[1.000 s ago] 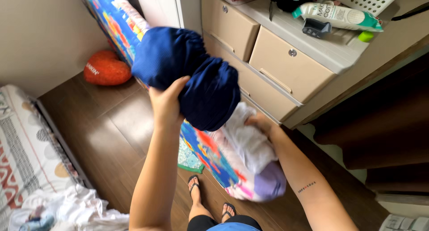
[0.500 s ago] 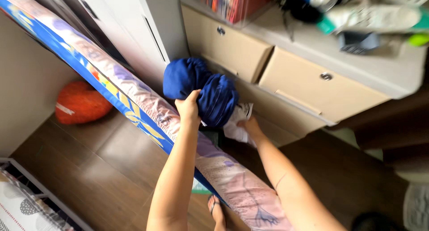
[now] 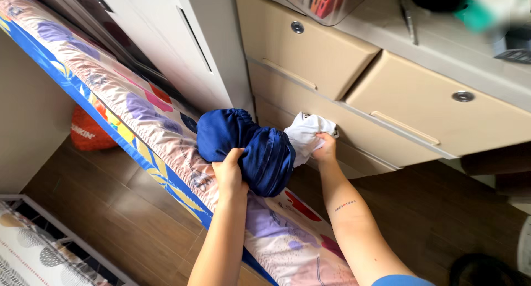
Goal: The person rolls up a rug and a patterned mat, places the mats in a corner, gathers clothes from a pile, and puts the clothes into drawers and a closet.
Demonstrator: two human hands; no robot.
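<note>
A bundle of dark blue cloth [image 3: 246, 150] is gripped from below by the left hand [image 3: 229, 175], whose fingers are closed into its folds. The bundle is held above the edge of a folded mattress [image 3: 138, 126] with a bright flowered cover and a blue border, which is leaned on a slant in front of a white cupboard [image 3: 188, 43]. A crumpled white cloth [image 3: 307, 137] is clutched in the right hand [image 3: 326, 149], just beside the blue bundle and touching it. The white cloth is held right against the front of the lower beige drawer [image 3: 354, 131] of a chest; two more drawers [image 3: 310, 48] with round metal locks are seen above it. On the worktop [image 3: 442, 40] over the drawers, a clear box and some blurred things can be made out. An orange bag [image 3: 91, 134] lies on the dark wooden floor [image 3: 110, 208] behind the mattress, partly hidden by it. A patterned mat on a white frame [image 3: 38, 247] is seen at the lower left.
</note>
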